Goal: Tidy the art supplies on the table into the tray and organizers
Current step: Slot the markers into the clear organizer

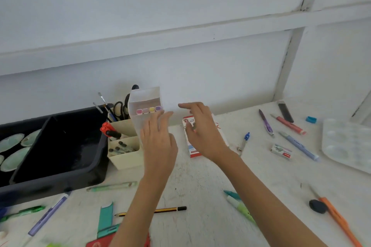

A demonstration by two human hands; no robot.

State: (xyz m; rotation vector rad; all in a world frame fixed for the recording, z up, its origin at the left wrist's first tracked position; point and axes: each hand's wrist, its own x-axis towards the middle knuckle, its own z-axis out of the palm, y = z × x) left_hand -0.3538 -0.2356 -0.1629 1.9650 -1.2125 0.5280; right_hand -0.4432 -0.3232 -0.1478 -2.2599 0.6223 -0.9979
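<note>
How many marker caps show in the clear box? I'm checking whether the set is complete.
4, side by side in a row inside the clear box: pink, pale pink, yellow, purple. The left hand may hide others.

Art desk: pens, palette.

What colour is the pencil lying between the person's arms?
Yellow and black striped pencil, black end; head view.

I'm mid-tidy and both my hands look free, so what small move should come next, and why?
Probably bring the right hand down onto the red and white box just beneath it and carry it toward the dark tray. Both hands look open and empty, the left hand sits against the clear marker case, and that box is the nearest loose item.
</note>
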